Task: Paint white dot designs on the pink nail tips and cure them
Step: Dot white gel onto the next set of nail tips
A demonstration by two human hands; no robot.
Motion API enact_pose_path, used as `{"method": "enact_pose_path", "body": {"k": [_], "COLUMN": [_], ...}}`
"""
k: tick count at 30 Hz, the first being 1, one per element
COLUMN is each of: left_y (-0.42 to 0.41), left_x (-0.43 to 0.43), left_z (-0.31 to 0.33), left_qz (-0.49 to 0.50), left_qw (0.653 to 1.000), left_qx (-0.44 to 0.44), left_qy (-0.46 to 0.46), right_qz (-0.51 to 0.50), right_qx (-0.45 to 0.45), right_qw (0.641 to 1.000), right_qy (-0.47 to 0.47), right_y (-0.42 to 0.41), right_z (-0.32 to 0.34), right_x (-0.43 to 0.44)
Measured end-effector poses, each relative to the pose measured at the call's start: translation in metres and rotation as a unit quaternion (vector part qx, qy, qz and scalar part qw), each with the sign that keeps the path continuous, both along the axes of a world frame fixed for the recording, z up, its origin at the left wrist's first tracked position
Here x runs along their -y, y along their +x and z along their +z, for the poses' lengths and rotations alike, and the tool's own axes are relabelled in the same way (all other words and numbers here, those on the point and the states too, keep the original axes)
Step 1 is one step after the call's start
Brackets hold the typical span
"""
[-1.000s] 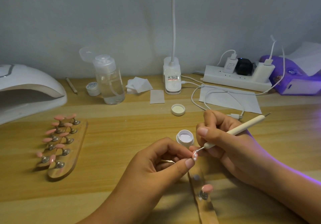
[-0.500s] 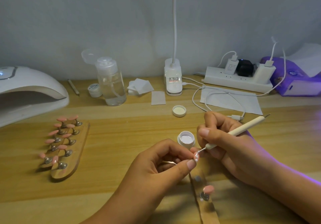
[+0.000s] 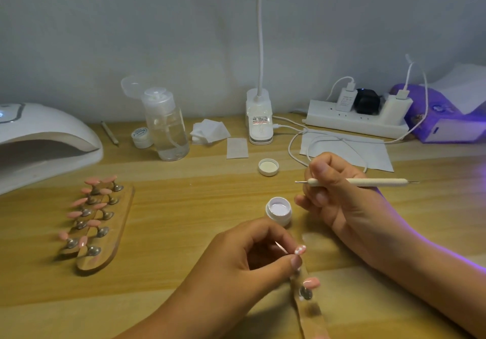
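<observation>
My left hand (image 3: 247,262) pinches a pink nail tip (image 3: 300,250) that bears white dots, just above a wooden holder strip (image 3: 311,315) at the front. Another pink tip (image 3: 311,283) stands on that strip. My right hand (image 3: 339,194) grips a cream dotting tool (image 3: 355,181), held level with its metal point aimed left, apart from the nail tip. An open white pot of white gel (image 3: 279,211) sits between the hands. Two wooden racks with several pink nail tips (image 3: 92,217) lie at the left. A white curing lamp (image 3: 39,141) stands at the far left.
The pot's lid (image 3: 268,167) lies behind it. Along the back stand a clear pump bottle (image 3: 165,125), a small jar (image 3: 142,136), cotton pads (image 3: 209,131), a desk lamp base (image 3: 259,118), a power strip (image 3: 357,119) with cables, and a purple device (image 3: 447,118).
My right hand lifted the dotting tool up and away from the nail tip and turned it level. The left hand keeps the dotted tip, now lower and tilted toward the camera.
</observation>
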State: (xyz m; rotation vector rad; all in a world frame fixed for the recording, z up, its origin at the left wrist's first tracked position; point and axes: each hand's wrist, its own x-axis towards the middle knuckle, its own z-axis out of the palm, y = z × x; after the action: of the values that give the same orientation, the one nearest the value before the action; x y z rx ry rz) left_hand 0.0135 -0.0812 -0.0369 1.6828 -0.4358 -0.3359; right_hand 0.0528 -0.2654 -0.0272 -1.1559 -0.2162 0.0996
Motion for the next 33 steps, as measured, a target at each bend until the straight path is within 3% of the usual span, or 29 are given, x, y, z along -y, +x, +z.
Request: {"method": "enact_pose_path", "body": {"k": [6, 11, 16, 22, 26, 33], "left_y": [0.001, -0.001, -0.005, -0.009, -0.009, -0.010], "left_x": [0.002, 0.001, -0.003, -0.011, -0.011, -0.006], "left_z": [0.003, 0.002, -0.001, 0.001, 0.001, -0.004], "left_qz": [0.002, 0.014, 0.016, 0.002, -0.039, -0.050], "left_qw": [0.988, 0.986, 0.988, 0.985, 0.947, 0.912], "left_qx": [0.121, 0.134, 0.137, 0.149, 0.272, 0.356], "left_qy": [0.095, 0.101, 0.069, 0.092, 0.166, 0.200], "right_qz": [0.003, -0.028, -0.105, -0.126, -0.123, -0.114], "right_qx": [0.026, 0.070, 0.125, 0.178, 0.212, 0.228], "right_qw": [0.999, 0.992, 0.971, 0.943, 0.928, 0.913], "right_qy": [-0.039, -0.098, -0.172, -0.251, -0.282, -0.319], "right_y": [0.000, -0.003, -0.004, -0.004, -0.003, -0.001], "right_z": [-0.003, -0.002, 0.002, 0.000, -0.004, -0.008], "right_x": [0.003, 0.005, 0.005, 0.005, 0.003, -0.001]}}
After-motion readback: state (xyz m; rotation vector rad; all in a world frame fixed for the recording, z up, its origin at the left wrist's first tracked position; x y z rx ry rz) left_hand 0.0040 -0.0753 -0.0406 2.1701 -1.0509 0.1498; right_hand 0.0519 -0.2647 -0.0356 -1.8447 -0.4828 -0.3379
